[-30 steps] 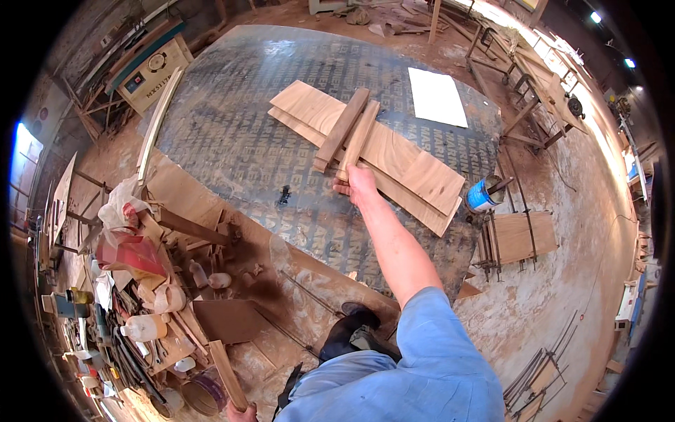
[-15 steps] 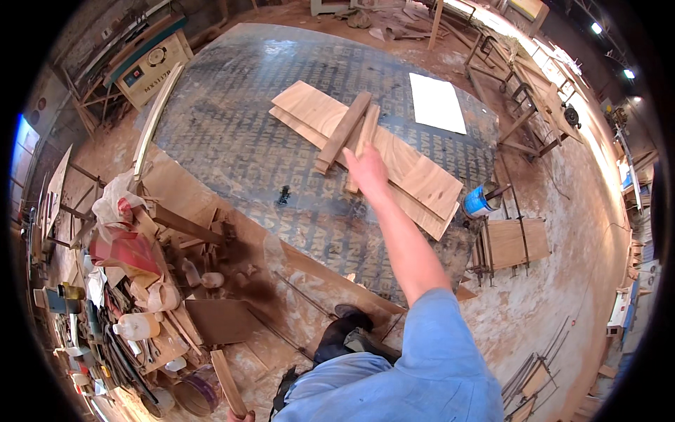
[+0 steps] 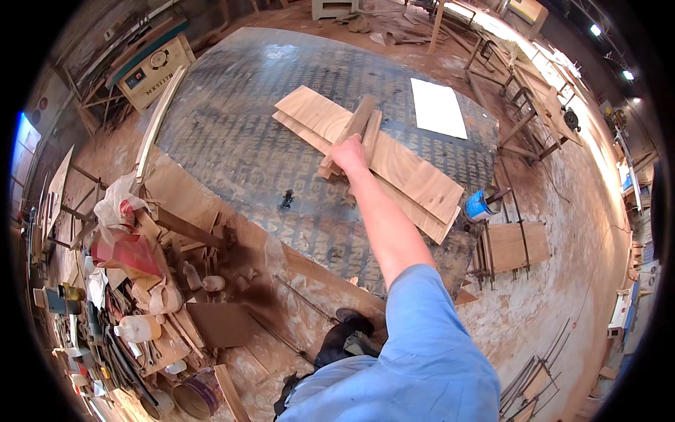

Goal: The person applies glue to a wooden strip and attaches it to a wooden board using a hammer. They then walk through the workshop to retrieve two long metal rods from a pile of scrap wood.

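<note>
Curling its fingers around a long brown wooden strip (image 3: 361, 116), the right hand (image 3: 349, 154) is above two overlapping light-brown wooden boards (image 3: 422, 179) on the broad dark printed surface (image 3: 218, 133). A narrow paler wooden strip (image 3: 373, 132) lies just beside, across the boards. The left hand is out of view, its state impossible to tell.

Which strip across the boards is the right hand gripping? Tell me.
The left strip: the right hand wraps its nearer half; the other strip lies just to its right.
</note>
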